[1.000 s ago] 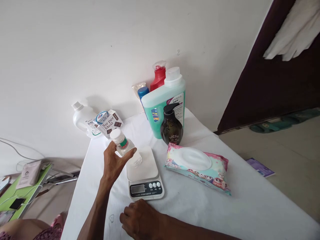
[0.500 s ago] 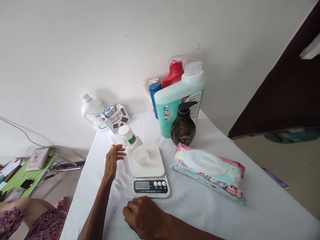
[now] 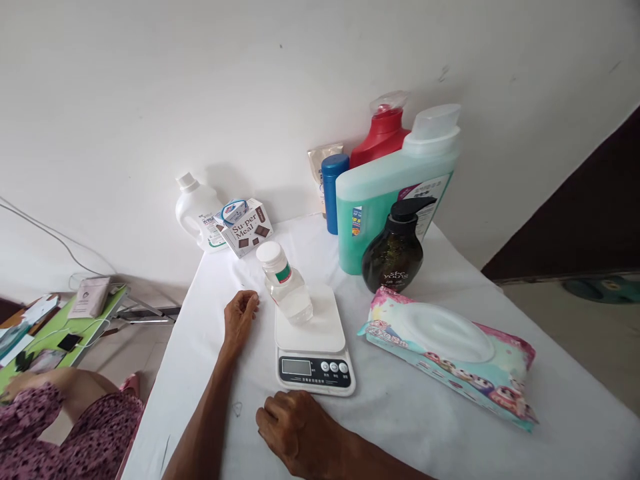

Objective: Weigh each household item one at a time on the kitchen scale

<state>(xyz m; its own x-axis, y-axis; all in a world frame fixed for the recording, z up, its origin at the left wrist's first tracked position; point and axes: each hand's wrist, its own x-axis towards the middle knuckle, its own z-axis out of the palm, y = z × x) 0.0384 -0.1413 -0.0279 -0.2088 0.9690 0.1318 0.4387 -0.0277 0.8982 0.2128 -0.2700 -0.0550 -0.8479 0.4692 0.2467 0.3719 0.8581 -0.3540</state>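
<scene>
One small clear plastic bottle with a white cap and green-red label [image 3: 289, 288] stands upright on the white platform of one white digital kitchen scale [image 3: 313, 341], toward its far-left corner. Left hand [image 3: 240, 317] lies on the white tablecloth [image 3: 400, 427] just left of the scale, fingers loosely curled, holding nothing, close to the bottle but not touching it. Right hand [image 3: 295, 430] rests knuckles-up on the cloth at the scale's near edge, fingers curled under, nothing visible in it. Right of the scale: one pink-and-teal wet-wipes pack with a white flip lid [image 3: 450, 350], lying flat. Far side, right group: one dark brown pump bottle [image 3: 394, 250], one large teal detergent jug with white cap [image 3: 395, 193] behind it, one red bottle with clear cap [image 3: 383, 130], one blue cylindrical can [image 3: 333, 190], one beige pouch [image 3: 320, 160] against the wall. Far left: one white jug [image 3: 197, 210] and one white "Super Meal" carton [image 3: 246, 228], touching. Left of the table, lower down: one green low table [image 3: 95, 319] with papers.
</scene>
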